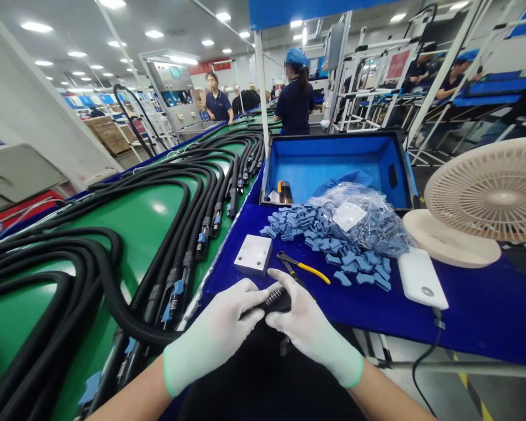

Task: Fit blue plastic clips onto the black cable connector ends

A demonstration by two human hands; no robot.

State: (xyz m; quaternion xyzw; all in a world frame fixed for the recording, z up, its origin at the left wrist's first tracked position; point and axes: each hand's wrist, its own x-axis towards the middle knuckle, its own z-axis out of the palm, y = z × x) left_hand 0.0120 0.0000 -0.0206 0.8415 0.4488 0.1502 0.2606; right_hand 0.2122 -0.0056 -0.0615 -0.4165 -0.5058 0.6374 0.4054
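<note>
My left hand [217, 333], in a white glove, has its fingers closed on a black hose end [282, 302]. From the other side my right hand [309, 327], gloved too, pinches the same piece between thumb and fingers. A metal coil spring [273, 296] shows on it, and much of the piece is hidden by the gloves. Just beyond the fingertips sit a grey metal block [253, 255] with holes and end-cutting pliers [312, 272] with yellow handles. A heap of small blue plastic clips [362, 261] lies further right.
Black hoses [179, 216] lie along the green conveyor [149, 213] on my left. On the blue table are a plastic bag [355, 210], a white power bank [422, 279] with a cable and a fan [486, 193]. Behind stands a blue crate [333, 152]. Co-workers [294, 96] are further back.
</note>
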